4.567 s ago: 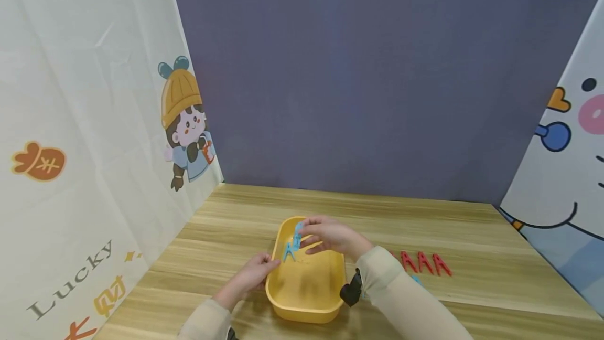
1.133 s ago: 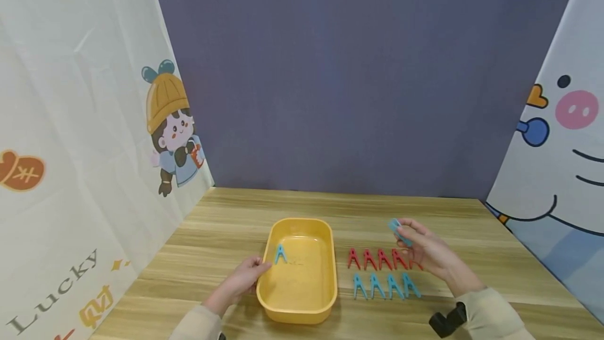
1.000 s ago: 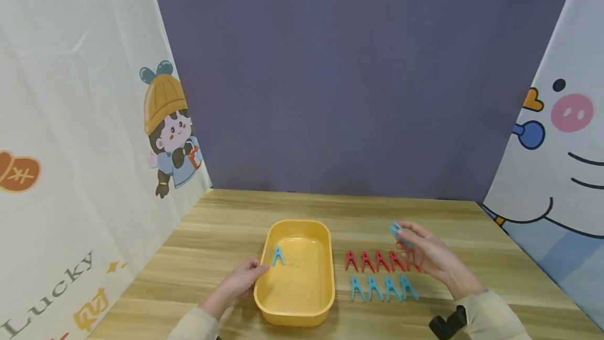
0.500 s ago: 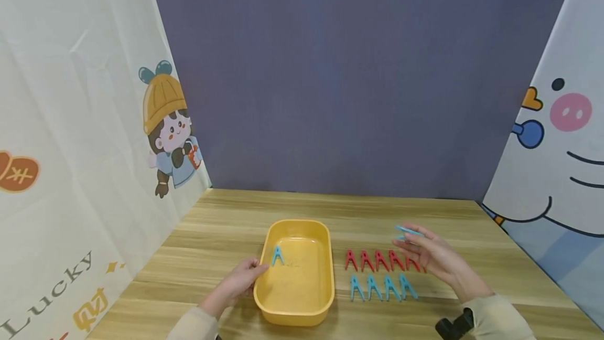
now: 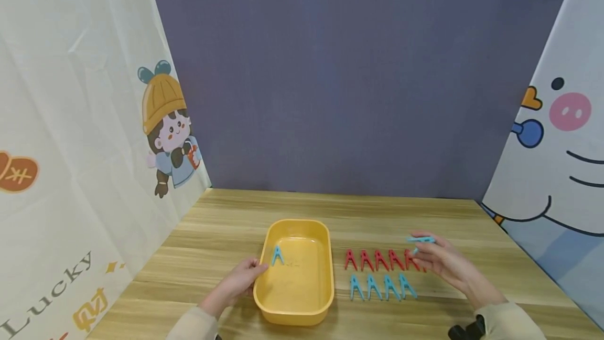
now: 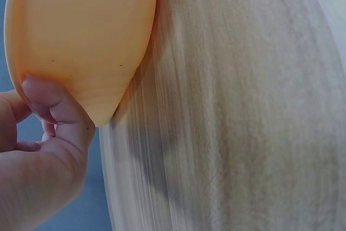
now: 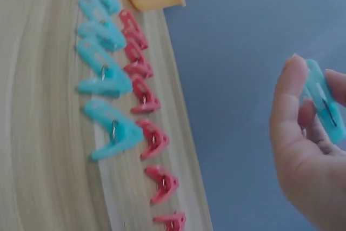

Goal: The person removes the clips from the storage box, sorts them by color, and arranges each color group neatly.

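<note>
My left hand [image 5: 241, 278] pinches the left rim of the yellow plastic tray [image 5: 293, 319], with the thumb over the edge, as the left wrist view also shows. Inside the tray, near its left wall, lies one blue clothespin [image 5: 277, 255]. My right hand [image 5: 448, 264] holds another blue clothespin [image 5: 421, 239] between thumb and fingers, raised above the right end of a row of red clothespins [image 5: 380, 261]. In front of that row is a row of blue clothespins [image 5: 391, 287]. The right hand partly covers the rightmost red ones in the head view.
Both rows lie on the wood-grain table [image 5: 226, 235], right of the tray. A dark blue-grey backdrop [image 5: 330, 77] stands behind the table. Printed cloths hang at the left [image 5: 85, 119] and right [image 5: 533, 182].
My right hand has carried the blue clothespin from over the tray to the right, lately drifting right and slightly down while the clothespin turned between the fingers. The left hand stays on the tray.
</note>
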Demonstrator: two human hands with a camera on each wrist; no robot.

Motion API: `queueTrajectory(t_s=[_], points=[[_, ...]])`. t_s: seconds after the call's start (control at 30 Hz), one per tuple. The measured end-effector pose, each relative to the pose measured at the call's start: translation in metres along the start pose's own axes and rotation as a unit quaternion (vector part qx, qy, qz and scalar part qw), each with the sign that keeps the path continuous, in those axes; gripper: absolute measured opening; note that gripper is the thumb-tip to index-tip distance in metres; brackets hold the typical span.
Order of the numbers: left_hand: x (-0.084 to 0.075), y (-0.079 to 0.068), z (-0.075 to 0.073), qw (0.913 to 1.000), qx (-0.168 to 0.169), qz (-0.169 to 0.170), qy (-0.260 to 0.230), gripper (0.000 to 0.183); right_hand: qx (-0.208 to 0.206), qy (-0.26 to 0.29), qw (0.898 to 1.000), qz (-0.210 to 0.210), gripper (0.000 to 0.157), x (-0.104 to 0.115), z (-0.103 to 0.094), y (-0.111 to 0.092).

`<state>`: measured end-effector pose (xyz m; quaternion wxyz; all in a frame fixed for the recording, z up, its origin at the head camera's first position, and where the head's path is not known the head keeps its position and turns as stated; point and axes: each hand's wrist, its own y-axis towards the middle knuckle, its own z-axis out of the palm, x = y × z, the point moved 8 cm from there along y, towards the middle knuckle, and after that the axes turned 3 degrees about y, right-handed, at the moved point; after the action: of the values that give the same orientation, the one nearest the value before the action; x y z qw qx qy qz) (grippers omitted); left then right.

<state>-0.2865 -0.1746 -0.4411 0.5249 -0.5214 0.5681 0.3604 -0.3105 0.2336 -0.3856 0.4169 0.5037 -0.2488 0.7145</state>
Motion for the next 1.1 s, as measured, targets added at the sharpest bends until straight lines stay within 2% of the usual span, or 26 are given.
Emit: queueTrajectory(t_s=[0.27, 0.5, 0.67, 0.83, 1.1], points=[[0.0, 0.0, 0.0, 1.0, -0.001, -0.003, 0.002, 0.022, -0.068, -0.074, 0.994, 0.035, 0.023, -0.009, -0.021, -0.01], [-0.001, -0.001, 0.0, 1.0, -0.002, -0.003, 0.003, 0.023, -0.074, -0.131, 0.988, 0.039, 0.015, -0.012, -0.031, -0.016], [-0.001, -0.001, 0.0, 1.0, -0.001, -0.001, 0.002, 0.023, -0.075, -0.139, 0.986, 0.053, 0.01, -0.017, -0.037, -0.019], [-0.001, -0.001, 0.001, 1.0, 0.003, 0.002, -0.002, 0.022, -0.082, -0.152, 0.982, 0.074, 0.019, -0.023, -0.044, -0.022], [-0.001, -0.001, 0.001, 0.9999, 0.011, -0.001, -0.002, 0.023, -0.091, -0.217, 0.967, 0.095, 0.054, -0.033, -0.052, -0.025]])
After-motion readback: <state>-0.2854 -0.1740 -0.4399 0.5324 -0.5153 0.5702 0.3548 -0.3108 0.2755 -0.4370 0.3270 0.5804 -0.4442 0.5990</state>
